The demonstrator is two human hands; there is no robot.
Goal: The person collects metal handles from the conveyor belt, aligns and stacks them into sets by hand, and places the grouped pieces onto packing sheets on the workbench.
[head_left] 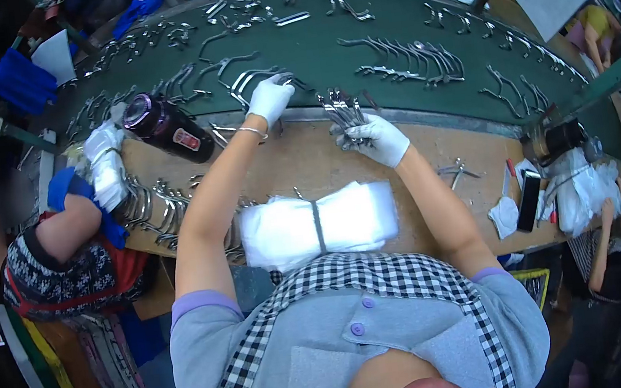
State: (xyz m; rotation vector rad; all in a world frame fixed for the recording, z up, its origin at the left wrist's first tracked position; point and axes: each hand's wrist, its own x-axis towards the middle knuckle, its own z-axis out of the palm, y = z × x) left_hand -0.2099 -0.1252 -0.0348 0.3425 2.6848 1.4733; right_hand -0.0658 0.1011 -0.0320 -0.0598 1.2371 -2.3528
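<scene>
My right hand [379,140], in a white glove, is wrapped round a bundle of shiny metal pieces [344,110] with wrench-like ends, held upright above the wooden bench. My left hand [270,99], also gloved, reaches to the near side of the green belt [309,45]. Its fingers are bent in over a group of curved metal pieces [245,80] and seem to grip one; the fingertips are partly hidden. Close to my chest lies a white bundle [355,216] tied with a dark band.
A dark bottle [169,129] stands left of my left arm, near more curved metal pieces [163,211]. Rows of metal parts [418,59] lie along the belt. On the right are a phone [529,201] and plastic bags [574,187]. Co-workers sit on both sides.
</scene>
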